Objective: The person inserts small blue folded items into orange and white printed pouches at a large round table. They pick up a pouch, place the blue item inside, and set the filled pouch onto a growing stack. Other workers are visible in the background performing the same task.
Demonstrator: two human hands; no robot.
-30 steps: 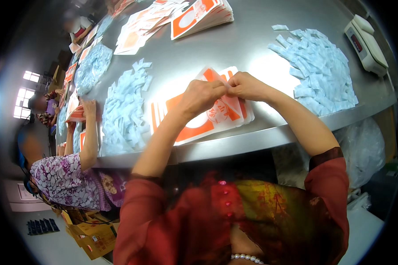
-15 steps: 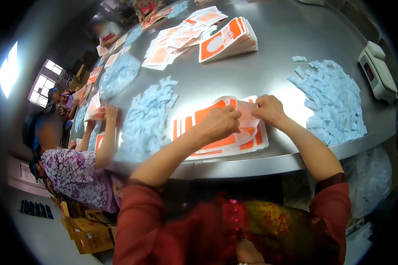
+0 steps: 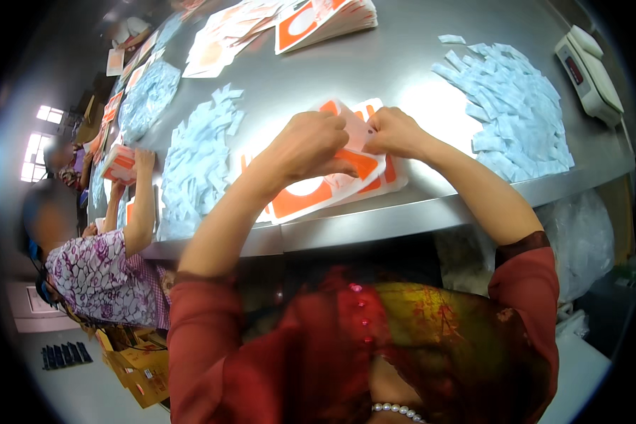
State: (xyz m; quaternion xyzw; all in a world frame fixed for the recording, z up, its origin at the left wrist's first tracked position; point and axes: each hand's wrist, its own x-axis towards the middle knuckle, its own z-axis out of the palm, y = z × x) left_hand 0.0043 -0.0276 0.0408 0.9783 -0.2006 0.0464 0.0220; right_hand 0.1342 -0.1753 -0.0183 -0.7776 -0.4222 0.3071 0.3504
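Both my hands are closed on an orange and white packaging pouch (image 3: 361,136), one at each side of its upper part. My left hand (image 3: 312,143) pinches the left side, with its thumb low against the orange front. At the top right edge, the fingers of my right hand (image 3: 397,132) are pressed together on the pouch. More orange and white pouches (image 3: 298,203) lie under my hands near the table edge. To the left spreads a heap of small pale blue sachets (image 3: 196,152). A second heap of sachets (image 3: 517,106) lies to the right.
A stack of pouches (image 3: 325,25) and a loose pile of pouches (image 3: 222,42) sit farther back on the metal table (image 3: 396,60). A white scale (image 3: 588,74) stands far right. At the left, a co-worker (image 3: 106,275) handles pouches beside a clear bag of sachets (image 3: 148,88).
The whole view has shifted, so the table sits higher. My left hand has turned, its thumb now on the pouch front, and the pouch between my hands is tilted differently.
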